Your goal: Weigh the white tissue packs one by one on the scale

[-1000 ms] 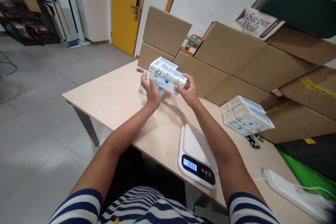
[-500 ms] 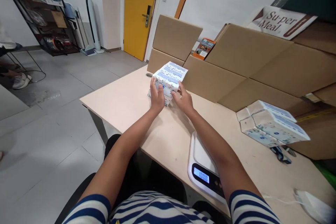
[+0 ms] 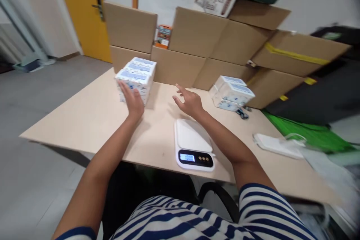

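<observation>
The left stack of tissue packs [image 3: 136, 77] is set on the worktop [image 3: 84, 108] before cardboard boxes [image 3: 185, 65], its blue lettering too blurred to be read. The left hand [image 3: 132, 99] is held open at its front, fingers extended; whether it is touched cannot be told. The right hand [image 3: 191, 102] is spread in the air, holding nothing. "Su-per Meal" can be read on a white carton [image 3: 215, 2]; the digits on the digital scale [image 3: 193, 137] are smeared. Another tissue stack [image 3: 230, 93] is seen at right.

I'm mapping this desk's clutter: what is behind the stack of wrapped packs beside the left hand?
Behind the stack, cardboard boxes show, two high. The stack hides part of the lower box and any tabletop directly behind.
</observation>
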Demonstrator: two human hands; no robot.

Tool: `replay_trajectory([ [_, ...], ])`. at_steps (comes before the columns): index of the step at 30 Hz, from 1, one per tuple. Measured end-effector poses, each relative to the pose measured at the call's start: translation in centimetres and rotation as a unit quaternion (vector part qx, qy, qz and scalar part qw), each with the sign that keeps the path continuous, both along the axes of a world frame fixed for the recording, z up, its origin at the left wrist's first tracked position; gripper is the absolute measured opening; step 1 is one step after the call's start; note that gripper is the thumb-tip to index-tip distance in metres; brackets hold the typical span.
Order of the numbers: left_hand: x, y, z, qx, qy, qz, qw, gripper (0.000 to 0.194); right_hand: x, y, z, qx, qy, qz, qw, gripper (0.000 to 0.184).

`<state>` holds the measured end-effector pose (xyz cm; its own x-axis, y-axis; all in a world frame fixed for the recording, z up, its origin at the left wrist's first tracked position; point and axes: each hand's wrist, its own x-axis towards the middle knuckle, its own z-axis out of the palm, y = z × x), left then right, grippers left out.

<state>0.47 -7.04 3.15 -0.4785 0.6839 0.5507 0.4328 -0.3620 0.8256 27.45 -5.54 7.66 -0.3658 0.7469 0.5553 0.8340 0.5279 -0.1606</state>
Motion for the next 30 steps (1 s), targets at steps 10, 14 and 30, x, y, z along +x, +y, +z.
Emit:
replay_trajectory([
  [10,2.1,-1.0,-1.0,0.064,0.283,-0.143,0.946,0.12,17.9,-6.7,-3.7,-0.06,0.196,-0.149,0.967,0.051],
  [14,1.9,0.1,-2.2,0.06,0.341,-0.147,0.927,0.103,20.0,-7.8,-4.7,-0.024,0.228,-0.168,0.959,0.054],
  [30,41.2,12.5,16.0,-0.177,0.605,-0.264,0.73,0.105,20.1,-8.0,-4.3,0.218,0.179,-0.086,0.956,0.052],
])
